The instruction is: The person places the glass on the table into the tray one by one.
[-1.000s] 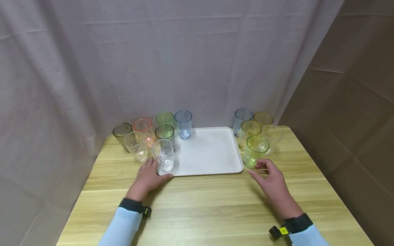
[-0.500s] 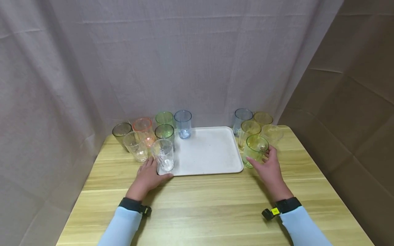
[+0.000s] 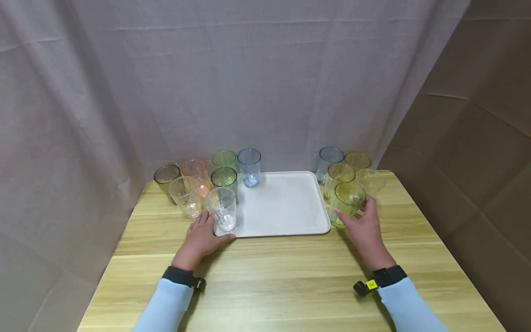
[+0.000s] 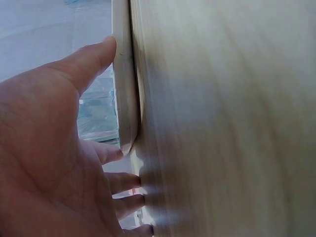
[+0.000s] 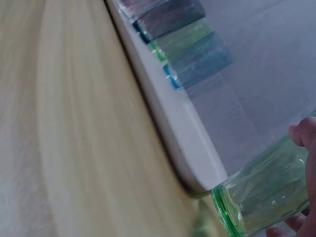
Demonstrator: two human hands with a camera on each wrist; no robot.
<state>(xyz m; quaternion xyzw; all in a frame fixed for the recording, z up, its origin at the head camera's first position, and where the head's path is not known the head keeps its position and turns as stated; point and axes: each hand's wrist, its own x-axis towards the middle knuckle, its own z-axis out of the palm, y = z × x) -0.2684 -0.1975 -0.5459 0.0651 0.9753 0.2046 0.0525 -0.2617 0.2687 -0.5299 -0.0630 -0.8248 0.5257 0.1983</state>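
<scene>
A white tray [image 3: 286, 207] lies on the wooden table. At its front left corner is my left hand [image 3: 203, 237], palm low, thumb and index fingertip touching the tray's edge and the other fingers spread beside it in the left wrist view. Close to these fingers stands a clear glass [image 3: 222, 207] on the tray. My right hand [image 3: 365, 228] grips a yellow-green glass [image 3: 346, 205], upright just off the tray's front right corner. Its thumb is on the near side and its fingers go round the right. In the right wrist view, that glass [image 5: 266, 192] shows its thick green base.
Left of the tray stand a grey glass [image 3: 166, 182], an orange glass [image 3: 196, 173] and a clear glass [image 3: 186, 200]. Dark green [image 3: 224, 182], green [image 3: 224, 157] and blue [image 3: 249, 166] glasses are by the tray's left side. Several more glasses, including a yellow one [image 3: 338, 184], cluster at the right.
My right hand has moved forward from in front of the yellow-green glass and taken hold of it. The left hand has kept its place at the tray corner.
</scene>
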